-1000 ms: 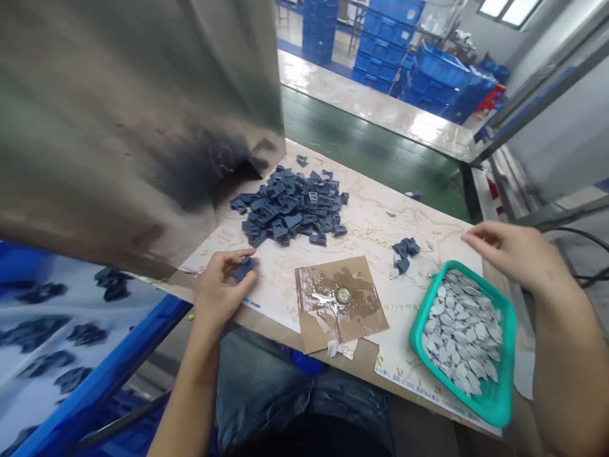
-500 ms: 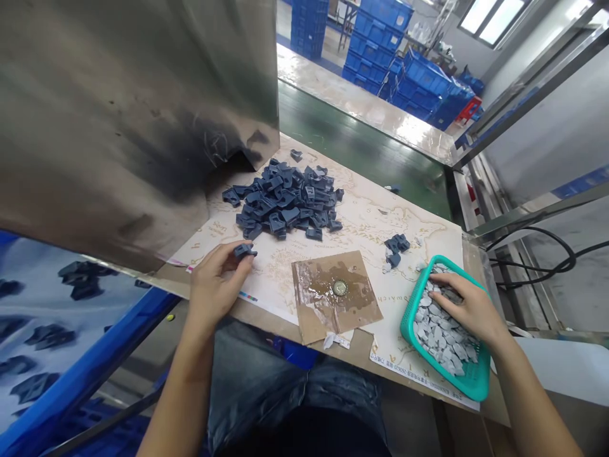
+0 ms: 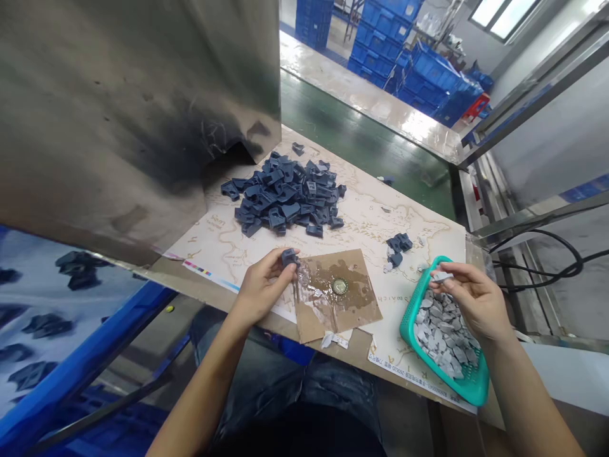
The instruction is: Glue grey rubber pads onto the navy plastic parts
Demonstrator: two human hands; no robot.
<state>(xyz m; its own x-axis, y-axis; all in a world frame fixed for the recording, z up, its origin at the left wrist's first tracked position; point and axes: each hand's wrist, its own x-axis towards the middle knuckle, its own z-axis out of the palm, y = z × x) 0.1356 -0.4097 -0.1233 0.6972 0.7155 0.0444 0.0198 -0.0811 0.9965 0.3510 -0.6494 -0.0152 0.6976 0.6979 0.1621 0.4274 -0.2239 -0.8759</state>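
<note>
Between thumb and fingers, my left hand (image 3: pixel 266 282) pinches a dark blue plastic part (image 3: pixel 288 257) at the left edge of a wet brown cardboard square (image 3: pixel 354 270). A small round glossy spot (image 3: pixel 340 287) lies on that square. My right hand (image 3: pixel 478 298) grips a light grey piece (image 3: pixel 441 277) above the far end of a green basket (image 3: pixel 482 387), which holds many grey pieces (image 3: pixel 445 330). Beyond the cardboard, a heap of dark blue parts (image 3: pixel 285 197) covers the printed sheet.
Several loose dark parts (image 3: pixel 398 244) lie beyond the basket. A large metal panel (image 3: pixel 143 114) rises at the left. Behind the sheet runs a green belt (image 3: pixel 371 139). Blue crates (image 3: pixel 380 38) stand farther back, and black cables (image 3: pixel 561 254) hang at the right.
My left hand has moved right with the dark blue part, up to the cardboard. My right hand has lifted out of the grey pieces, now holding one.
</note>
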